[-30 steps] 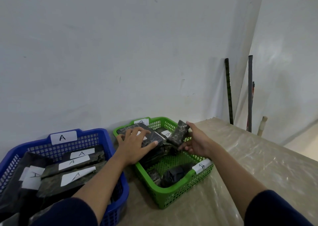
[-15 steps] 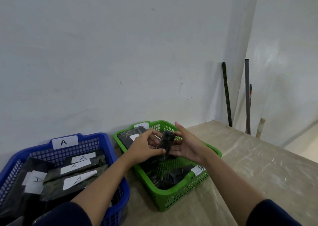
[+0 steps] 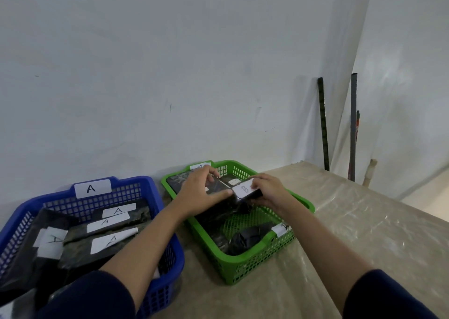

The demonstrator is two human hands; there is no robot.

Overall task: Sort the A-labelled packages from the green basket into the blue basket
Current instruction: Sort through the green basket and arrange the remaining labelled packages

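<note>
Both hands hold a small black package point(image 3: 246, 190) over the green basket point(image 3: 255, 265); its white label, reading B, faces up. My left hand point(image 3: 201, 192) pinches its left end and my right hand point(image 3: 268, 191) grips its right end. Under them, inside the green basket, lie more dark packages point(image 3: 243, 241), one with a white label partly hidden. The blue basket point(image 3: 165, 280) at the left carries an A tag point(image 3: 91, 189) on its rim and holds several dark packages with A labels point(image 3: 113, 241).
The baskets stand side by side on a beige table point(image 3: 352, 233) against a white wall. Dark rods point(image 3: 323, 124) and a wooden stick lean in the corner at the far right. A white tag point(image 3: 281, 230) hangs on the green basket's right rim.
The small package has been turned in both hands so that its white B label now faces up. My left hand came off the flat package in the basket to hold it.
</note>
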